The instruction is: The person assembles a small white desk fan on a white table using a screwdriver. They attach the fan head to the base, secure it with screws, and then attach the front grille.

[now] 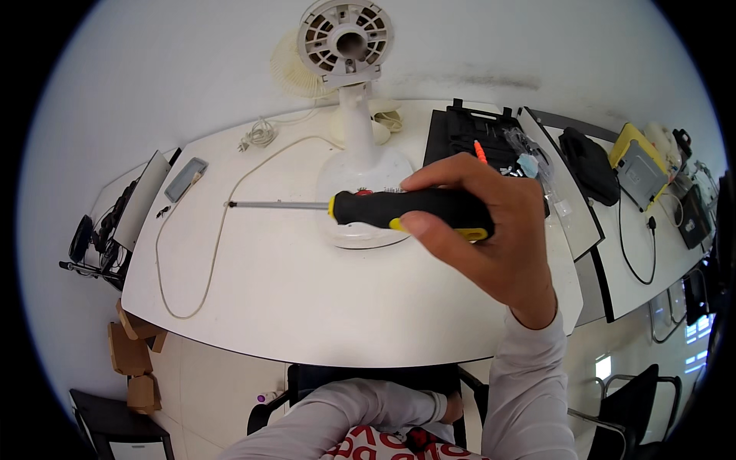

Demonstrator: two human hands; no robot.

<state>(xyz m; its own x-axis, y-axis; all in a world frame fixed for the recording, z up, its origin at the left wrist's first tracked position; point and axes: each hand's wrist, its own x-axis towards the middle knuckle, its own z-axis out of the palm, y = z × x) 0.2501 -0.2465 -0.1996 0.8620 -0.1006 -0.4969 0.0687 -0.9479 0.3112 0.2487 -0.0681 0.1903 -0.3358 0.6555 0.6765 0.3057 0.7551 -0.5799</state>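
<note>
My right hand (pixel 502 222) is closed round a screwdriver (pixel 418 208) with a black and yellow handle, raised over the table. Its metal shank points left, level, and at the tip is a small dark bit I cannot make out clearly. Behind it stands a white electric fan (pixel 357 126) without blades or front grille; its round motor housing shows, and the screwdriver hides part of its base. Across my lap lies my left arm, with my left hand (pixel 454 409) low by the chair, its fingers hidden.
The white table (pixel 268 307) carries a pale cable, a grey tray (pixel 185 179) at the left and a black tool case (pixel 479 134) at the back right. A cream fan grille (pixel 295 65) leans on the wall. Cardboard boxes (pixel 129 349) sit on the floor at left; chairs stand at right.
</note>
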